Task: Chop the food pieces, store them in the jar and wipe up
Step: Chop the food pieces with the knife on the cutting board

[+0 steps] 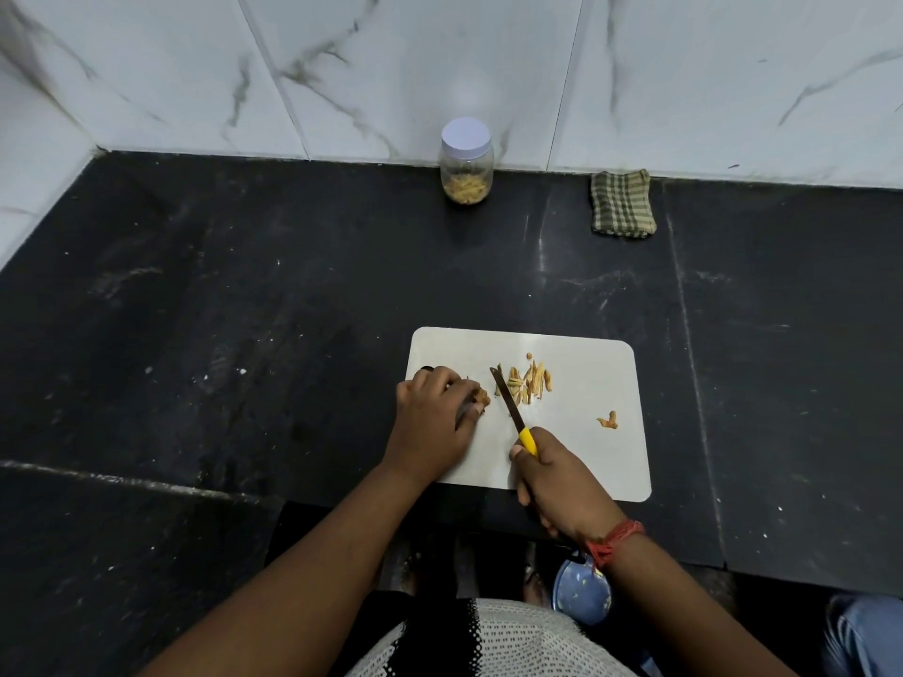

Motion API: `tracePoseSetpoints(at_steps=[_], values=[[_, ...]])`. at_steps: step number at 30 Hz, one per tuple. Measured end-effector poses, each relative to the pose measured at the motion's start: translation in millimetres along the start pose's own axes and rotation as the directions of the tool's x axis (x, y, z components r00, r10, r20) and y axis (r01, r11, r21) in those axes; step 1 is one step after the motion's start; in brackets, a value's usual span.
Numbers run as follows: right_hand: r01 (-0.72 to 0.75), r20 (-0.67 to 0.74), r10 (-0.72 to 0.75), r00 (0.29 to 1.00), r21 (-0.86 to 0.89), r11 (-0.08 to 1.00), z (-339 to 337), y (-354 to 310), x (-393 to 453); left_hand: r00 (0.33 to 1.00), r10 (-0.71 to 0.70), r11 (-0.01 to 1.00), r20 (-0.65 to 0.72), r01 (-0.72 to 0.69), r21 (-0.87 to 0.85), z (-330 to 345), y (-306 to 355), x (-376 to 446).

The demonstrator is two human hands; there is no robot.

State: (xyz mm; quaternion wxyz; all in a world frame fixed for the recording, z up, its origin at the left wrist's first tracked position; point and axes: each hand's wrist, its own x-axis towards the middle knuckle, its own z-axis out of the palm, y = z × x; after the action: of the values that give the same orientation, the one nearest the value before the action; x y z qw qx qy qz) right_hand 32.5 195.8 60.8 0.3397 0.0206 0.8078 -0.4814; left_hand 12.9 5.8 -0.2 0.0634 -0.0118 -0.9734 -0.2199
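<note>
A white cutting board (586,456) lies on the black counter. My left hand (432,422) curls its fingers over a small tan food piece (483,397) at the board's left edge. My right hand (562,481) grips the yellow handle of a knife (510,405), whose blade points up-left beside a pile of cut strips (530,381). One stray piece (608,421) lies to the right on the board. A clear jar (466,161) with a white lid, partly filled with strips, stands by the back wall.
A folded green checked cloth (621,203) lies against the marble wall right of the jar. The black counter (244,310) stretches wide on the left and right of the board. Below the counter edge a blue round lid-like object (581,596) shows near my right wrist.
</note>
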Motion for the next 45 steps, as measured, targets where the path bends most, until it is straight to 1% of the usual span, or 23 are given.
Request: tracePoseSetpoints(at_steps=[2, 5, 8, 12, 20, 25, 36, 41, 45], values=[[0.026, -0.005, -0.026, 1.000, -0.053, 0.998, 0.5, -0.3, 0.0, 1.000, -0.010, 1.000, 0.007, 0.010, -0.017, 0.1, 1.9, 1.4], [0.084, -0.017, -0.089, 0.996, -0.186, 0.979, 2.9, 2.0, 2.3, 0.999, -0.053, 0.997, 0.011, 0.054, -0.054, 0.6, 2.6, 1.8], [0.106, -0.033, -0.119, 0.992, -0.269, 0.957, 6.1, 6.2, 5.5, 0.995, -0.095, 0.990, 0.025, 0.097, -0.099, 2.3, 5.1, 1.1], [0.125, -0.037, -0.145, 0.989, -0.327, 0.937, 10.8, 8.6, 8.1, 0.988, -0.157, 0.973, 0.000, 0.154, -0.172, 3.3, 9.6, 0.6], [0.144, -0.019, -0.166, 0.986, -0.404, 0.904, 12.0, 10.1, 9.9, 0.989, -0.149, 0.978, 0.010, 0.149, -0.143, 6.3, 9.9, -0.3], [0.172, -0.021, -0.203, 0.979, -0.452, 0.875, 12.1, 10.0, 10.0, 0.986, -0.168, 0.968, -0.002, 0.165, -0.187, 4.6, 13.9, -0.1], [0.130, 0.008, -0.155, 0.988, -0.583, 0.802, 17.3, 4.6, 12.9, 0.984, -0.175, 0.967, -0.028, 0.166, -0.193, 11.4, 10.1, -0.4], [0.096, 0.010, -0.114, 0.993, -0.615, 0.783, 21.1, 2.2, 17.7, 0.982, -0.187, 0.956, -0.022, 0.177, -0.233, 11.3, 9.8, 0.3], [0.095, 0.007, -0.119, 0.993, -0.646, 0.758, 22.8, 3.4, 20.4, 0.980, -0.194, 0.950, -0.033, 0.179, -0.257, 12.3, 8.9, 0.3]])
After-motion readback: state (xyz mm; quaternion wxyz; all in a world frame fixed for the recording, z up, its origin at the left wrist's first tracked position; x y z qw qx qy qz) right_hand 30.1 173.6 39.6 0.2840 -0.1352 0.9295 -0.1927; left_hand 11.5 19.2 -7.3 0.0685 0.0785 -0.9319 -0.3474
